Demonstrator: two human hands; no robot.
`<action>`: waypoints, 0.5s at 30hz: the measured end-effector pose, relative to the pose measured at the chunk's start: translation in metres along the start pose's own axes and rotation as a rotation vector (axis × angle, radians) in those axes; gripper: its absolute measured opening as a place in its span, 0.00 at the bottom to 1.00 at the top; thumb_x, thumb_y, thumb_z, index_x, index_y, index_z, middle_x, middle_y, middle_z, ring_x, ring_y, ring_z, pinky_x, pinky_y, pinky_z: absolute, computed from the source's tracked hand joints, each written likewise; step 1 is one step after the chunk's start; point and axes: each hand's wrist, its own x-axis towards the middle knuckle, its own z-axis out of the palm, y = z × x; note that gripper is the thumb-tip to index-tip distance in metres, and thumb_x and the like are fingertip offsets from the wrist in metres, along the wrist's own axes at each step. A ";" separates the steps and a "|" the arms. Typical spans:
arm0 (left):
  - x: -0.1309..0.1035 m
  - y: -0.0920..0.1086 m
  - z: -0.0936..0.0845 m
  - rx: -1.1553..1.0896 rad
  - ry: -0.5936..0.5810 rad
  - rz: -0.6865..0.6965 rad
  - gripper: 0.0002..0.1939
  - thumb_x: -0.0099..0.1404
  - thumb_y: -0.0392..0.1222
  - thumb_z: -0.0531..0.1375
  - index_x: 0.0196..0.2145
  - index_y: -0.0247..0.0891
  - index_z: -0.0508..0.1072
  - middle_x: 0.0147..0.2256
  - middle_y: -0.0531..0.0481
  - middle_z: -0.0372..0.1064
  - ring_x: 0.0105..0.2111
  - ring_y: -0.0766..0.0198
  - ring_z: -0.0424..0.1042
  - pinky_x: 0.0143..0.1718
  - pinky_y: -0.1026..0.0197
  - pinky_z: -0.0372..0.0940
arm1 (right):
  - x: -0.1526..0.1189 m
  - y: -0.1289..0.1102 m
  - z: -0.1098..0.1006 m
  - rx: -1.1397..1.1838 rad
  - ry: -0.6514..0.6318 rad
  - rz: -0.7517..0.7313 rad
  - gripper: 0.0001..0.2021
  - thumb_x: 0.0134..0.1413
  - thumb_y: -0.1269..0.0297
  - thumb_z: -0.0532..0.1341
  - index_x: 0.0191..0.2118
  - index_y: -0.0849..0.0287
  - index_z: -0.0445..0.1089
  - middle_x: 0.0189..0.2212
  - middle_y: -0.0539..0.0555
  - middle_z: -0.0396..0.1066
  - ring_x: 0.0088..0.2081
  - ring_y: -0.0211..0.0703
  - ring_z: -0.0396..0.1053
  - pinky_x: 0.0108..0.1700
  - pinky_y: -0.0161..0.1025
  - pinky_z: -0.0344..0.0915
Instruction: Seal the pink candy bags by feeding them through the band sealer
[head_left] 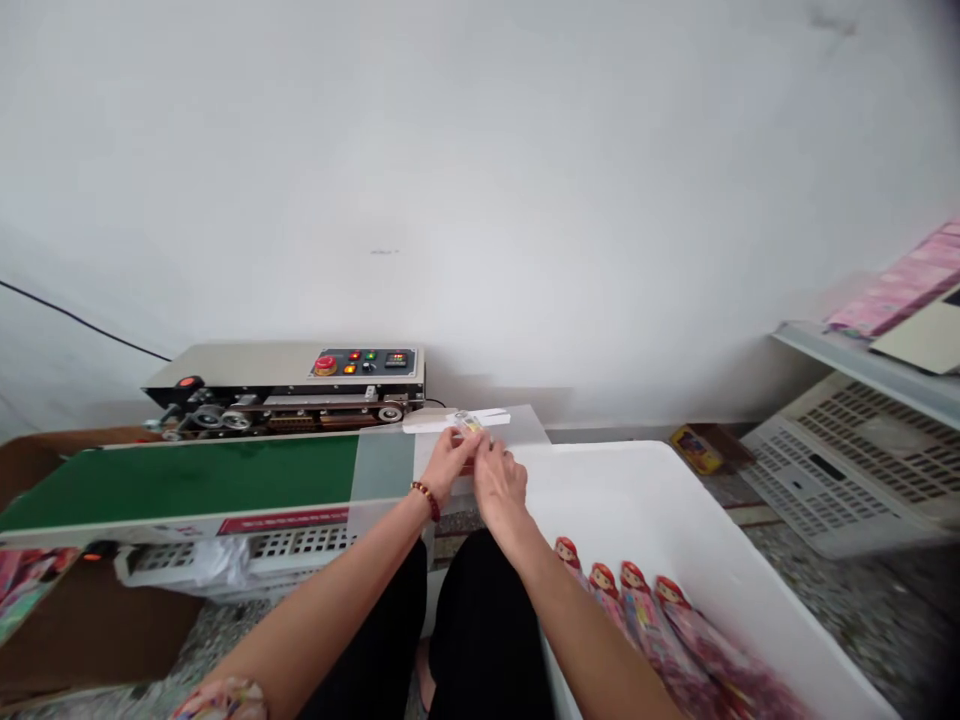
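Observation:
My left hand [448, 462] and my right hand [500, 480] meet at the right end of the sealing machine [300, 378]. Between their closed fingertips is the edge of a small clear plastic package [469, 421] with something yellow in it. Its lower part is hidden behind the hands. The package is over a clear sheet [529, 428] and beside a white guide strip [427, 420]. To the right, a white foam box [622, 480] holds several packaged dolls [637, 590] with red hair.
A green conveyor belt [210, 480] runs left along the machine. Below it are a white perforated basket [300, 545] and a cardboard box [97, 620]. At the right are a shelf [862, 365], a plastic crate [847, 460] and a small yellow box [697, 450].

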 end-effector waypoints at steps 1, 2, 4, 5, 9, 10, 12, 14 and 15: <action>0.008 0.000 -0.002 0.023 0.022 -0.031 0.19 0.61 0.55 0.63 0.42 0.41 0.65 0.41 0.46 0.74 0.32 0.65 0.75 0.33 0.63 0.69 | -0.001 -0.006 0.003 -0.037 0.013 -0.011 0.24 0.69 0.75 0.46 0.67 0.66 0.58 0.54 0.72 0.69 0.50 0.57 0.71 0.46 0.47 0.67; 0.016 0.000 -0.007 0.052 0.036 -0.054 0.16 0.61 0.53 0.63 0.38 0.41 0.65 0.36 0.48 0.73 0.29 0.66 0.73 0.30 0.64 0.68 | -0.002 -0.010 0.006 -0.056 0.013 -0.030 0.26 0.68 0.74 0.49 0.69 0.66 0.55 0.59 0.74 0.65 0.53 0.59 0.69 0.48 0.49 0.67; 0.029 0.001 -0.021 0.119 0.043 -0.093 0.14 0.60 0.50 0.63 0.33 0.39 0.65 0.28 0.52 0.69 0.24 0.67 0.68 0.26 0.65 0.65 | -0.001 -0.013 0.009 -0.049 -0.040 -0.082 0.31 0.65 0.67 0.58 0.71 0.65 0.52 0.68 0.74 0.53 0.58 0.64 0.65 0.54 0.55 0.64; 0.035 0.002 -0.029 0.162 0.044 -0.108 0.13 0.59 0.49 0.63 0.31 0.39 0.65 0.25 0.54 0.66 0.22 0.67 0.67 0.25 0.65 0.64 | 0.001 -0.013 0.009 -0.023 -0.086 -0.112 0.34 0.64 0.63 0.61 0.71 0.64 0.53 0.70 0.73 0.49 0.59 0.66 0.63 0.55 0.57 0.63; 0.051 0.008 -0.052 0.363 0.061 -0.099 0.08 0.61 0.42 0.61 0.28 0.37 0.68 0.22 0.53 0.64 0.22 0.65 0.66 0.26 0.63 0.65 | 0.014 -0.001 0.005 0.130 -0.166 -0.181 0.27 0.68 0.51 0.56 0.67 0.56 0.61 0.68 0.65 0.57 0.59 0.62 0.63 0.57 0.57 0.61; 0.054 0.009 -0.054 0.418 0.080 -0.077 0.07 0.61 0.41 0.61 0.28 0.36 0.69 0.24 0.51 0.66 0.24 0.63 0.68 0.28 0.62 0.66 | 0.018 0.003 0.007 0.143 -0.131 -0.181 0.26 0.70 0.52 0.53 0.67 0.55 0.61 0.67 0.63 0.59 0.60 0.60 0.63 0.58 0.56 0.60; 0.057 0.011 -0.058 0.523 0.149 -0.008 0.05 0.61 0.39 0.62 0.33 0.35 0.72 0.32 0.45 0.71 0.34 0.57 0.73 0.37 0.58 0.70 | 0.022 0.008 0.017 0.116 -0.056 -0.197 0.25 0.71 0.55 0.51 0.69 0.56 0.59 0.68 0.62 0.57 0.63 0.58 0.60 0.61 0.56 0.57; 0.056 0.010 -0.063 0.606 0.246 0.070 0.14 0.61 0.38 0.63 0.44 0.32 0.73 0.46 0.36 0.70 0.47 0.50 0.72 0.49 0.51 0.68 | 0.023 0.009 0.031 0.070 -0.034 -0.232 0.27 0.71 0.56 0.51 0.71 0.57 0.54 0.71 0.62 0.52 0.66 0.59 0.54 0.65 0.60 0.52; 0.053 0.008 -0.065 0.646 0.298 0.113 0.19 0.61 0.37 0.63 0.50 0.31 0.71 0.52 0.33 0.67 0.53 0.47 0.69 0.55 0.48 0.65 | 0.023 0.009 0.037 0.059 -0.041 -0.245 0.28 0.71 0.55 0.52 0.72 0.56 0.53 0.71 0.62 0.50 0.67 0.60 0.53 0.65 0.63 0.50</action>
